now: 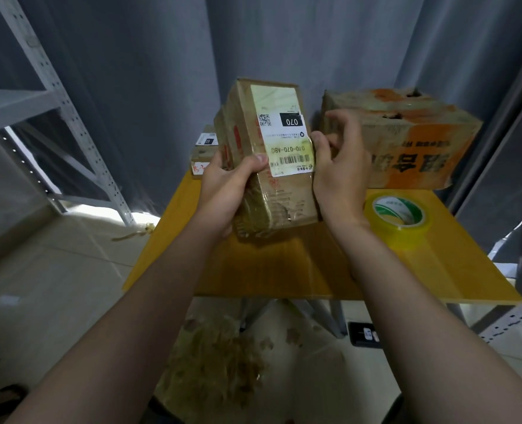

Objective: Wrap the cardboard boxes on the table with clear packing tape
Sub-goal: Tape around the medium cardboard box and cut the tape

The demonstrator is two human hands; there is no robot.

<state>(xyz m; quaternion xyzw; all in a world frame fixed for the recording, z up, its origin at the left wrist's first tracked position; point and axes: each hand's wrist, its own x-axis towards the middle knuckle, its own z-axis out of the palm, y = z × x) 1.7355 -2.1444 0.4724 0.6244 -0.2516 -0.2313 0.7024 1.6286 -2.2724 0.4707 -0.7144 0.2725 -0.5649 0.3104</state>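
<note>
Now, brown labelled cardboard box (279, 139): upright, clamped in our left hand (223, 191).
Right hand (342, 175): at its edge, grip unclear; nearest the yellowish tape roll (406, 235).

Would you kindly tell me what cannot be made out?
Head view:
- Brown cardboard box with white shipping label: back face turned away, lower corner under left hand.
- Right hand: whether its fingertips pinch anything, too small.
- Small labelled box at rear: mostly behind held box.
- Yellowish clear tape roll: loose end too faint.
</note>
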